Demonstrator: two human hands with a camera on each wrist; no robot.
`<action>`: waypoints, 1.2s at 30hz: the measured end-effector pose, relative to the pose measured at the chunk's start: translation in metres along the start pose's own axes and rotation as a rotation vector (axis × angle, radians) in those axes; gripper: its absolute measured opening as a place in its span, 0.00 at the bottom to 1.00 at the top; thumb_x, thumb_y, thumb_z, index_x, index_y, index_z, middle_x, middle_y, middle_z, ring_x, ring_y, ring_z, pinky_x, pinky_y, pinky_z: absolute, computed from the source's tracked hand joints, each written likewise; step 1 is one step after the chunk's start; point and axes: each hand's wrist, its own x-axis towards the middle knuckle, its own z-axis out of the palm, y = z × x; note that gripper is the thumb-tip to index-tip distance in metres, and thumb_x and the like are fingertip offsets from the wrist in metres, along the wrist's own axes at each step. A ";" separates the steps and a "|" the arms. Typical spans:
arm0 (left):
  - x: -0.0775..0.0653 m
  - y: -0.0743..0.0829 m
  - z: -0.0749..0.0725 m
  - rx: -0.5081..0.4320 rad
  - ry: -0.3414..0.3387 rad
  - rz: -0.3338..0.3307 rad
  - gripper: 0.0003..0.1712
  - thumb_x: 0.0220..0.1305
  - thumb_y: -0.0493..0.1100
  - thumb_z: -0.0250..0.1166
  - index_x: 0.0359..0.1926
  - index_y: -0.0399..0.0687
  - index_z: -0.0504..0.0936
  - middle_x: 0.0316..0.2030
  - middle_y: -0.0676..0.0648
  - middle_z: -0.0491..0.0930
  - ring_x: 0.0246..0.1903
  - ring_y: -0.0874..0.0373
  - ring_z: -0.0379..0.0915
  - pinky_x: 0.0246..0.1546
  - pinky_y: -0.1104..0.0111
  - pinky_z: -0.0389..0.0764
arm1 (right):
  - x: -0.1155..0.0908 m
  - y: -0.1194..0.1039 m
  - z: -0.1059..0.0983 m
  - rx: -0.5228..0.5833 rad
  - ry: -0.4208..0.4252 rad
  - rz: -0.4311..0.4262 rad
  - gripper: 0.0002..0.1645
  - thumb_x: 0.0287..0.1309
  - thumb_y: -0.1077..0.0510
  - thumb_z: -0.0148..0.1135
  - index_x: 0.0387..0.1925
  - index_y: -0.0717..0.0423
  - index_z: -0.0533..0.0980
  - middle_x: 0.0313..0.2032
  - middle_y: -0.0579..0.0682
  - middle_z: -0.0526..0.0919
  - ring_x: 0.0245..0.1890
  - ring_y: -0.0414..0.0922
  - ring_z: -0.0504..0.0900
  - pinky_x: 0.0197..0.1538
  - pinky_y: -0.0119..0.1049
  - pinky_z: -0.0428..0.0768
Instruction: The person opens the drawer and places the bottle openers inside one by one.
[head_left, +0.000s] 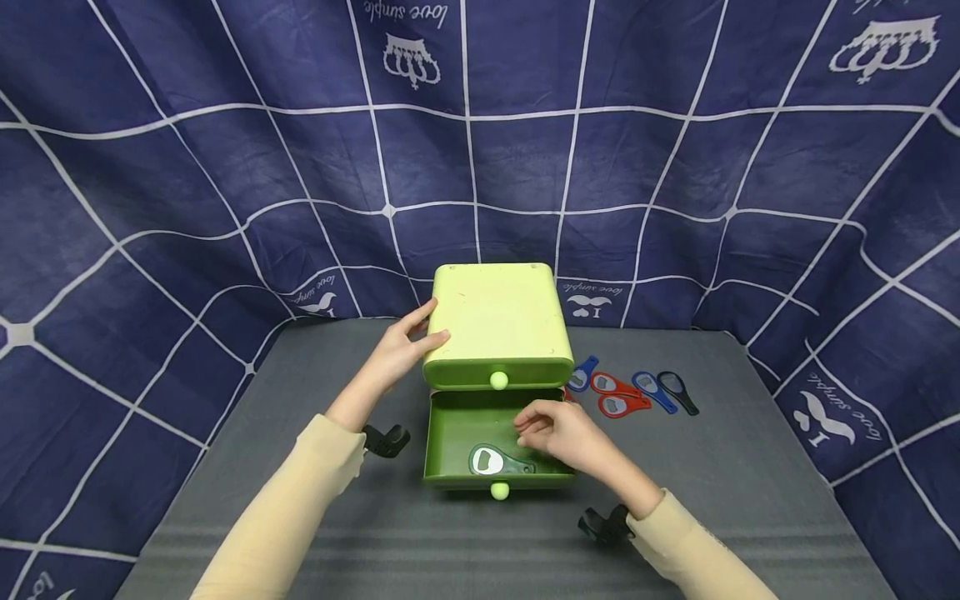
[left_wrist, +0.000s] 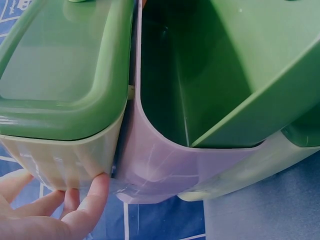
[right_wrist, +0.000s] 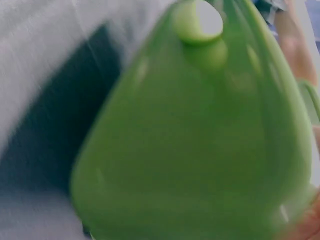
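A small drawer cabinet with a pale yellow-green top stands mid-table, its upper drawer closed and its lower drawer pulled out. My left hand rests against the cabinet's left side, thumb near the top edge; in the left wrist view its fingertips touch the pale casing. Over the right part of the lower drawer is my right hand, fingers loosely bent and nothing visible in them. A dark green bottle opener with a white centre lies inside, by the drawer's front wall.
Right of the cabinet, several bottle openers lie on the grey table: a blue one beside the casing, red ones, another blue one and a black one. A dark blue checked cloth hangs behind and at both sides.
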 end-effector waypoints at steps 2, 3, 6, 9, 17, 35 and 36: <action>0.000 -0.001 0.000 0.003 0.000 0.005 0.42 0.68 0.48 0.64 0.77 0.58 0.55 0.77 0.47 0.50 0.75 0.47 0.51 0.70 0.52 0.64 | -0.002 0.002 -0.012 0.009 0.051 0.001 0.12 0.57 0.64 0.68 0.43 0.64 0.82 0.39 0.57 0.87 0.37 0.43 0.86 0.38 0.29 0.83; 0.000 -0.001 0.000 0.002 0.000 0.008 0.42 0.67 0.49 0.64 0.77 0.58 0.55 0.77 0.47 0.51 0.75 0.47 0.51 0.70 0.52 0.64 | -0.003 0.005 -0.018 0.010 0.082 -0.004 0.12 0.57 0.63 0.69 0.43 0.64 0.82 0.39 0.57 0.87 0.36 0.43 0.86 0.38 0.30 0.83; -0.001 -0.001 -0.001 -0.004 0.000 0.014 0.42 0.67 0.48 0.64 0.77 0.57 0.56 0.77 0.47 0.51 0.74 0.48 0.52 0.69 0.53 0.65 | -0.006 0.017 -0.035 -0.004 0.196 0.001 0.11 0.58 0.62 0.69 0.42 0.62 0.83 0.38 0.56 0.88 0.34 0.43 0.86 0.36 0.31 0.83; -0.001 0.000 0.000 -0.014 0.002 0.011 0.42 0.67 0.48 0.65 0.77 0.57 0.56 0.76 0.46 0.53 0.74 0.48 0.53 0.68 0.53 0.67 | -0.010 0.034 -0.049 -0.040 0.286 0.040 0.10 0.60 0.59 0.68 0.42 0.59 0.83 0.39 0.55 0.87 0.34 0.44 0.85 0.35 0.31 0.82; -0.002 0.001 0.000 -0.007 -0.001 0.003 0.42 0.67 0.48 0.65 0.77 0.58 0.56 0.76 0.45 0.53 0.74 0.48 0.53 0.68 0.52 0.67 | -0.020 0.088 -0.072 -0.182 0.426 0.176 0.11 0.62 0.57 0.67 0.43 0.59 0.83 0.40 0.55 0.87 0.36 0.42 0.84 0.36 0.30 0.80; -0.002 -0.001 0.000 -0.010 0.003 0.010 0.42 0.67 0.48 0.65 0.77 0.58 0.56 0.76 0.46 0.52 0.74 0.48 0.53 0.68 0.53 0.67 | -0.035 0.152 -0.088 -0.462 0.429 0.265 0.20 0.57 0.60 0.69 0.50 0.64 0.79 0.53 0.69 0.78 0.53 0.65 0.76 0.53 0.61 0.73; -0.002 -0.002 0.000 -0.012 0.003 0.011 0.42 0.67 0.48 0.65 0.77 0.58 0.56 0.76 0.46 0.53 0.74 0.48 0.53 0.67 0.53 0.67 | -0.034 0.153 -0.088 -0.473 0.420 0.262 0.21 0.57 0.60 0.69 0.51 0.65 0.79 0.53 0.69 0.78 0.54 0.65 0.75 0.54 0.62 0.73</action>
